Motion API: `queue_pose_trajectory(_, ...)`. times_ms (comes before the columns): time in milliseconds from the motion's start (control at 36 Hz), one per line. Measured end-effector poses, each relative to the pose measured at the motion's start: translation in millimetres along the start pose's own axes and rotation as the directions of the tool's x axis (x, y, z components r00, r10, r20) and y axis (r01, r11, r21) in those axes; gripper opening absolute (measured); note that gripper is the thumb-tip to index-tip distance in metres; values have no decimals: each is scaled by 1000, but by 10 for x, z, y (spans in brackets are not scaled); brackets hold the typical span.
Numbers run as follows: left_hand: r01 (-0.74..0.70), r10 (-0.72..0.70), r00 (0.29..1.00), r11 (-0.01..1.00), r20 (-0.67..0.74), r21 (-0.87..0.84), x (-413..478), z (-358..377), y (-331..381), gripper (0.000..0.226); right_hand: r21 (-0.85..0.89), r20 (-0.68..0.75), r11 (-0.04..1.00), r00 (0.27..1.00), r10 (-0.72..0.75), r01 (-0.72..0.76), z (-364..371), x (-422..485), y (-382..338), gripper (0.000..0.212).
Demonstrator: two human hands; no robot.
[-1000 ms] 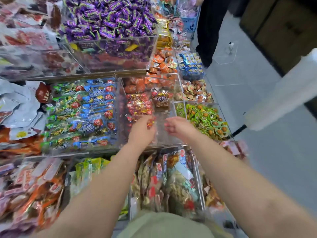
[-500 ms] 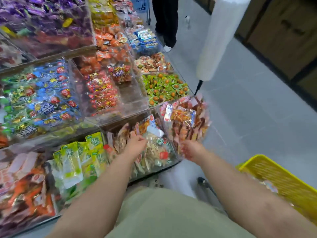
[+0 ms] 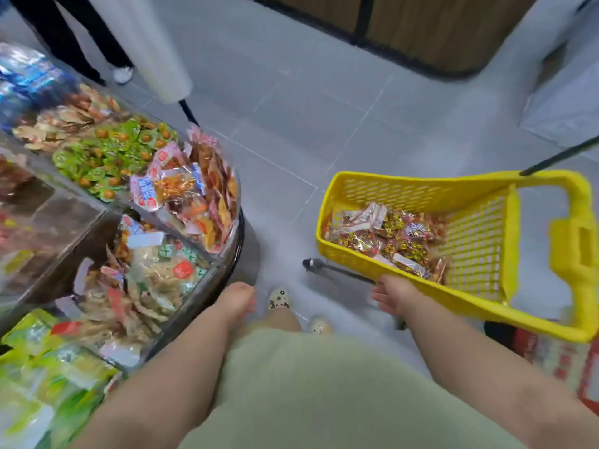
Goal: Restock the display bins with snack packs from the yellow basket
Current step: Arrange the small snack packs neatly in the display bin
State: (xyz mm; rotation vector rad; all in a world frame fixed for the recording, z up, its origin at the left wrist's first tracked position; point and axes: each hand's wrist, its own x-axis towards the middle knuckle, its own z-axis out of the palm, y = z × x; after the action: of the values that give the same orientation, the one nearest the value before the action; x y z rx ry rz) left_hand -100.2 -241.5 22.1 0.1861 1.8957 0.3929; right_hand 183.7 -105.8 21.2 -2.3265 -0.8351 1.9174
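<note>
A yellow plastic basket [image 3: 415, 192] stands at the right with several red and gold snack packs [image 3: 385, 236] lying in its bottom. Clear display bins [image 3: 207, 254] full of wrapped snacks fill the left side. My right hand [image 3: 393, 294] hangs with relaxed fingers just below the basket's near rim and holds nothing. My left hand [image 3: 238, 301] is empty too, fingers loosely curled, beside the rounded end of the nearest bin. Both hands are apart from the packs.
A bin of green packs [image 3: 113, 157] and one of orange packs [image 3: 197, 196] sit at the stand's corner. A white roll on a black rod [image 3: 155, 50] rises behind it. Another person's legs [image 3: 81, 37] stand at the top left. Grey tiled floor [image 3: 291, 131] lies between stand and basket.
My view has swung right and down from the bins to the yellow basket. Both hands have drawn back from the bins, and the right one now hangs by the basket's rim.
</note>
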Motion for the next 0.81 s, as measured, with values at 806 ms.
queue_pose_trajectory(806,-247,171,968,788,185,564,916,869,2126,24,284,-139,959,989,55,-13,-979,720,-735,33)
